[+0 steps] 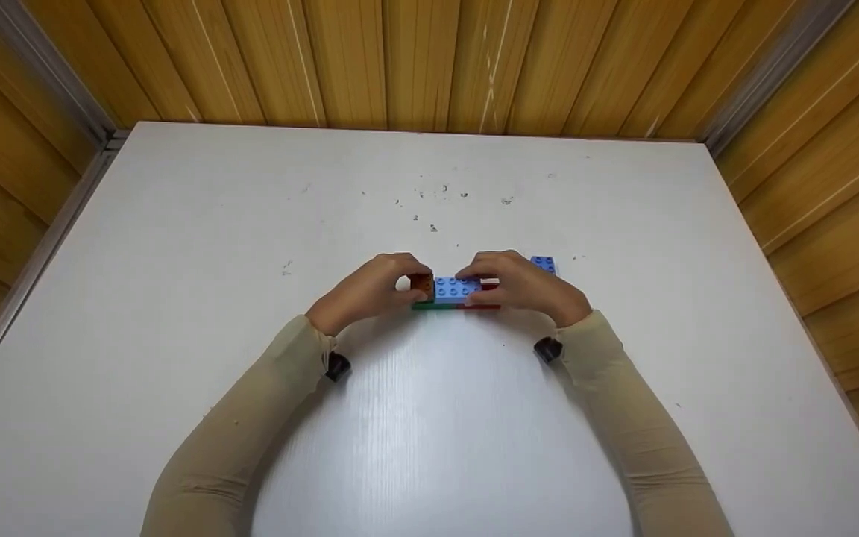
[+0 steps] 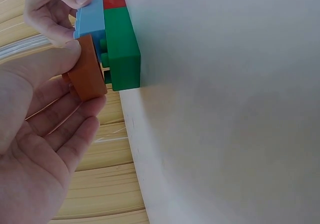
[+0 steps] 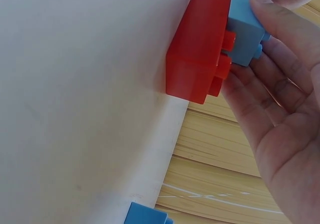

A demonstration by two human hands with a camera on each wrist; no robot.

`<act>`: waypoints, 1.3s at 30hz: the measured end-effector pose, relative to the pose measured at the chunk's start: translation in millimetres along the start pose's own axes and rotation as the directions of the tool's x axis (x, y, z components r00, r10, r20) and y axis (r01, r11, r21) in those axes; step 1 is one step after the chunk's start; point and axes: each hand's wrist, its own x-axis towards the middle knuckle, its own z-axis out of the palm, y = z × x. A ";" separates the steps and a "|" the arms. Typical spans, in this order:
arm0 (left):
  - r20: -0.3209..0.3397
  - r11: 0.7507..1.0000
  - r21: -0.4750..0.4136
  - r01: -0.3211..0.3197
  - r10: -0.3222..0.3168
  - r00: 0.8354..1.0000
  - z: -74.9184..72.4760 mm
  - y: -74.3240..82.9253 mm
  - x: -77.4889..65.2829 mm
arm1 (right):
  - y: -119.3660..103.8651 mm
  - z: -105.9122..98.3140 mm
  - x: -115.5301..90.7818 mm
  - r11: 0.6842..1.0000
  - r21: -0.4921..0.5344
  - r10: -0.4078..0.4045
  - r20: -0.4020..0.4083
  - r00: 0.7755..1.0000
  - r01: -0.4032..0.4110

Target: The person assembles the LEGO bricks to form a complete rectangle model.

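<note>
My left hand pinches an orange-brown toy brick between thumb and fingers. That brick sits tilted over the studs of a green brick, beside a light blue brick. A gap shows between it and the green brick. My right hand grips the light blue brick, its thumb on the near side and fingers behind. The light blue brick lies across the green brick and a red brick, which stand end to end on the table. Several red studs stay bare at the right end.
Behind my right hand, a separate blue brick rests on the white table. Dark scuff marks dot the tabletop further back. Wood-look panels stand along the table's back and sides.
</note>
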 end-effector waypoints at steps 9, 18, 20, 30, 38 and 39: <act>0.001 0.999 0.017 0.030 -0.030 1.000 2.8 0.1 -0.1 | 0.7 0.2 -1.5 1.000 0.027 0.008 -0.002 1.000 -0.008; 0.013 0.999 0.026 0.040 -0.040 0.999 2.5 1.6 2.3 | 1.1 -0.2 -0.6 1.000 0.018 -0.008 -0.005 1.000 0.008; 0.021 0.998 0.033 0.046 -0.046 0.999 2.2 2.1 2.5 | 1.0 0.0 -0.3 1.000 0.018 -0.001 -0.003 1.000 0.001; 0.037 0.997 0.037 0.065 -0.066 0.997 0.7 3.7 3.7 | 0.0 0.3 0.3 1.000 0.016 0.021 0.002 1.000 -0.021; 0.018 0.999 0.013 0.053 -0.053 0.998 1.9 1.9 4.0 | -1.6 0.0 -0.4 1.000 0.014 0.022 0.001 1.000 -0.022; 0.018 0.998 0.012 0.054 -0.054 0.998 2.2 1.8 4.1 | -1.7 -0.2 -0.2 1.000 0.012 0.021 0.001 1.000 -0.021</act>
